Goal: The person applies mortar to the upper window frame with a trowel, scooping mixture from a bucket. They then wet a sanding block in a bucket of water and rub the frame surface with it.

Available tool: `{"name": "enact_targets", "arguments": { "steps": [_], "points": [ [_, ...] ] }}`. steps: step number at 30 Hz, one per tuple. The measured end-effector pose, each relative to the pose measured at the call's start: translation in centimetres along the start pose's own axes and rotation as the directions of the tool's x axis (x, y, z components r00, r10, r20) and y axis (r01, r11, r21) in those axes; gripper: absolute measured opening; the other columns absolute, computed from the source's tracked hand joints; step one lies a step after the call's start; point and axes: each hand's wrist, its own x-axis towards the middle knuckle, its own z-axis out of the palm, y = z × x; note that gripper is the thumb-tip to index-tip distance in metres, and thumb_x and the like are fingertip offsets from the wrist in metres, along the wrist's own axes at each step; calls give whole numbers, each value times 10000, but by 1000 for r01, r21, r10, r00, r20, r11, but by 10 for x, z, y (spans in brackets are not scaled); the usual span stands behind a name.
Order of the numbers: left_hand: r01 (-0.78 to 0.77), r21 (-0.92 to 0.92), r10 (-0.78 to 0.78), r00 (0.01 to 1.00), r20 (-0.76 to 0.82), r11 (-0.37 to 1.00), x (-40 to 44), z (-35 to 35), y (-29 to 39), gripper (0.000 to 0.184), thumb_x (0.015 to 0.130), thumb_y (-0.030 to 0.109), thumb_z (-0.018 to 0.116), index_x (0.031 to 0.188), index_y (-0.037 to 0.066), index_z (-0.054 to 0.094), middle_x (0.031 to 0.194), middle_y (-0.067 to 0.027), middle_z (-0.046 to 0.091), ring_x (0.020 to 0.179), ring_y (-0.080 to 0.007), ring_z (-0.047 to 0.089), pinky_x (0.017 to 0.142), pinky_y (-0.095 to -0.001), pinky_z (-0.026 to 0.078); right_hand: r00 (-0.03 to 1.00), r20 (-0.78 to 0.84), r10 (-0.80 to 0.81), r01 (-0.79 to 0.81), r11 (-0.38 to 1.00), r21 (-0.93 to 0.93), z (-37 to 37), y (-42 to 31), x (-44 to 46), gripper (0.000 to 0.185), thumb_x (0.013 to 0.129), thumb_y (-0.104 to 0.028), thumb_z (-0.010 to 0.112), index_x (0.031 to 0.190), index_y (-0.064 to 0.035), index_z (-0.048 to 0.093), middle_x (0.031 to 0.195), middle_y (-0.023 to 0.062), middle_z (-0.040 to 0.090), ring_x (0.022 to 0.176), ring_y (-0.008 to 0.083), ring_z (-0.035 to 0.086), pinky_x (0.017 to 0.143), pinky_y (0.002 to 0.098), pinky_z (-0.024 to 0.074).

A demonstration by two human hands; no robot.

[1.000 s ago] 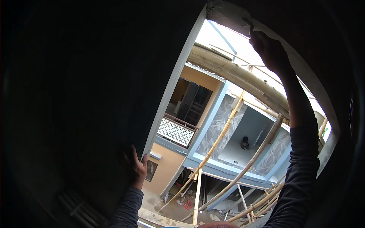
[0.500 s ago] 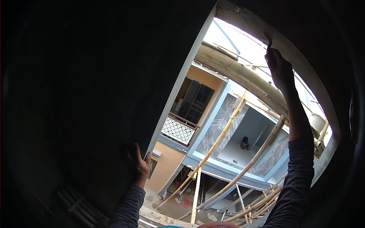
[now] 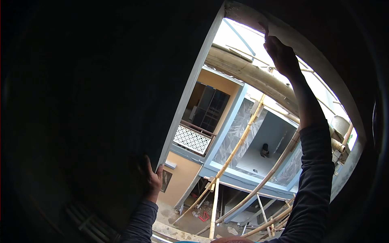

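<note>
Dark wall [image 3: 89, 105] fills the left side of my feed, nearly no detail. Pale left jamb [image 3: 190, 89], lintel [image 3: 289, 34] and right jamb [image 3: 349, 167] frame a bright opening. Outside: building [image 3: 228, 123] with blue trim, a bamboo pole [image 3: 236, 147] slanting across, one person [image 3: 264, 150] low in the room opposite.

Right grip [image 3: 281, 56] is up high, fingers wrapped on a thin hand tool [image 3: 266, 32]. Tool is at the lintel, just right of the opening's upper left corner. Its tip overlaps the lintel's underside; reads as contact to me, can't confirm. Type unclear, mostly silhouette. Right arm is raised across the right part of the opening, sleeve near the right jamb.

Left grip [image 3: 153, 180] is on the lower part of the left jamb, thumb apart from the fingers, thumb at the jamb edge. Fingers run into shadow on the dark wall; can't tell how hard they press. No object visible in it.

How I'd run it: working end near flat to the lintel, light even pressure, strokes parallel to the lintel's edge. Ease off near the upper left corner so the tip doesn't gouge the jamb. Wrist for angle, shoulder for travel. Left palm firm as a brace, since the reach is long and overhead. Backlight hides the lintel face, so I'd check it from a lower angle.
</note>
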Motion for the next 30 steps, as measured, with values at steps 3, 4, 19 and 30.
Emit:
{"name": "enact_targets", "arguments": {
  "steps": [3, 4, 19, 30],
  "points": [
    [-3, 7, 3, 1000, -12, 1000, 2, -2, 2, 730, 836, 452, 660, 1385, 43, 406, 1425, -348, 258, 1314, -529, 262, 1076, -586, 249, 1000, 9, 13, -13, 998, -67, 5, 15, 0, 346, 954, -383, 506, 1185, -127, 546, 932, 178, 678, 854, 332, 672, 735, 434, 546],
    [-3, 6, 3, 1000, -19, 1000, 1, -3, 2, 727, 838, 450, 659, 1384, 42, 408, 1425, -347, 259, 1315, -528, 262, 1076, -587, 247, 998, 23, 57, -55, 995, -78, 6, 12, 0, 344, 953, -383, 510, 1177, -125, 555, 932, 171, 683, 838, 323, 677, 731, 432, 549],
    [-12, 19, 12, 1000, -19, 1000, 5, -3, 4, 732, 850, 435, 644, 1401, 30, 383, 1406, -347, 290, 1303, -516, 284, 1079, -566, 246, 936, 197, 291, -218, 921, -323, -15, -21, -27, 373, 950, -421, 482, 1184, -144, 569, 818, 110, 681, 747, 266, 681, 672, 412, 544],
    [23, -2, -23, 1000, -5, 1000, 2, -2, 3, 717, 853, 458, 633, 1380, 25, 412, 1396, -353, 298, 1294, -523, 290, 1072, -584, 246, 996, -69, 52, -69, 960, -271, -19, -1, -9, 305, 950, -365, 525, 1158, -151, 589, 871, 123, 690, 751, 286, 686, 670, 432, 554]
  ]
}}
